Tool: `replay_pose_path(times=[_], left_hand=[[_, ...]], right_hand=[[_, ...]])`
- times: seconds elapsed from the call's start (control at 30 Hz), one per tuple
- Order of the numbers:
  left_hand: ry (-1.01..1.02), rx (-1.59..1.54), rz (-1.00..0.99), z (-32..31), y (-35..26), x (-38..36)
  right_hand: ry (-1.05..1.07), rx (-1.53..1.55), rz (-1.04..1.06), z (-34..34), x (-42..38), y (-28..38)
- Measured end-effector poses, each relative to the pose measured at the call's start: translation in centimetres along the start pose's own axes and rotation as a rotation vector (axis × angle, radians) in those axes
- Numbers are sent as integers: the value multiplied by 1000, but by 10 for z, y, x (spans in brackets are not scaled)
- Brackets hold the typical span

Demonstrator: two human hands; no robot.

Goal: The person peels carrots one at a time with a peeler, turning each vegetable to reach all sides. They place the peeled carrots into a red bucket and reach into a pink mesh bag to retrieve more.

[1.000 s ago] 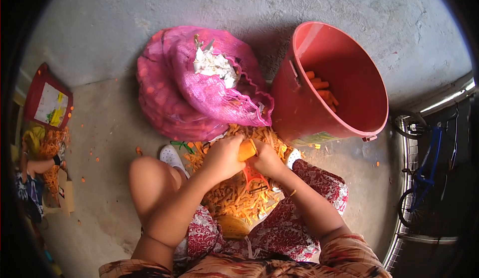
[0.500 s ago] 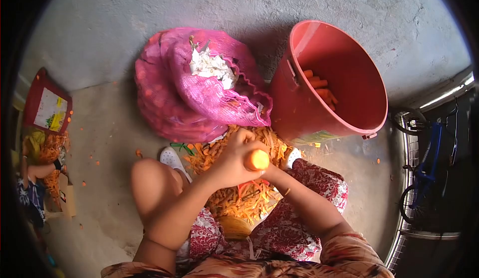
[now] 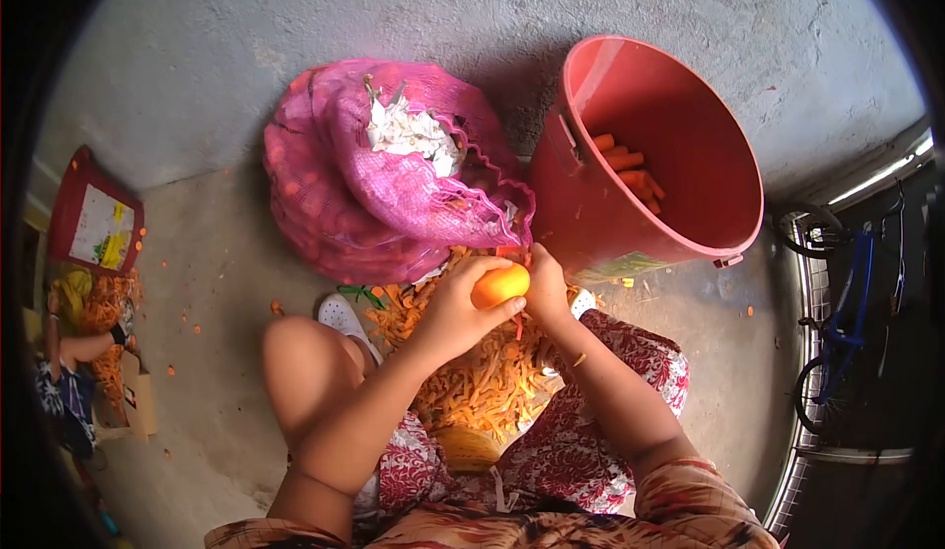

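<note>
Orange carrot [image 3: 500, 287]: held above the peelings [image 3: 480, 387], blunt end towards the camera; if its surface is wet, it could twist or slip.
Left hand [image 3: 455, 305]: fingers wrapped around the carrot, thumb pressed on its near side; that thumb lies close to the tool, so 1 stray stroke could nick it.
Right hand [image 3: 546, 288]: fingers curled together beside the carrot, around the red tool; their exact pinch is hidden.
Red tool [image 3: 518, 326]: probably a peeler, though mostly covered; a skewed blade could skid off the round side.
Pink mesh sack [image 3: 330, 194]: its loose, frayed edge hangs just beyond the hands and could snag the tool.
Red bucket [image 3: 568, 199]: beside the sack, with several carrots [image 3: 627, 162] inside; a knock from an elbow could tip it.
White shoes [image 3: 340, 315]: 2, near the peelings, which could slide underfoot.
</note>
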State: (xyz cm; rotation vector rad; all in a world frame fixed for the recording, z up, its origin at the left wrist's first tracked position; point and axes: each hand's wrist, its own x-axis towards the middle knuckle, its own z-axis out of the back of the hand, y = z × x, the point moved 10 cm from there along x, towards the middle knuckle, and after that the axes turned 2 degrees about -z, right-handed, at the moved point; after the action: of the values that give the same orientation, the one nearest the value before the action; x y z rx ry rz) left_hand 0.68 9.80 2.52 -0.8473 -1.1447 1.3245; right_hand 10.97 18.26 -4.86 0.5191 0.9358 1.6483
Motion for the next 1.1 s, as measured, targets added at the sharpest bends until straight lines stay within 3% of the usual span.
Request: replay_pose_path(times=[0.07,0.17,0.27,0.37,0.6,0.8,0.9,1.0,1.1], left_hand=[[52,-85,105,-4,14,-2],[12,71,156,-4,11,-8],[155,308,198,-15,29,-9],[152,347,211,-15,33,-11],[-156,358,123,33,18,5],[-157,356,131,36,25,7],[-166,330,96,31,24,6],[-178,327,123,34,31,6],[-117,300,180,28,31,4]], right_hand=[[-51,13,-27,11,2,5],[-54,48,-1,11,2,8],[-17,11,19,9,-2,14],[-22,-139,57,13,-10,32],[118,-195,170,11,-13,44],[262,-263,267,-7,-36,58],[207,-247,292,-6,-33,55],[20,-201,217,19,-12,42],[-270,152,78,69,4,32]])
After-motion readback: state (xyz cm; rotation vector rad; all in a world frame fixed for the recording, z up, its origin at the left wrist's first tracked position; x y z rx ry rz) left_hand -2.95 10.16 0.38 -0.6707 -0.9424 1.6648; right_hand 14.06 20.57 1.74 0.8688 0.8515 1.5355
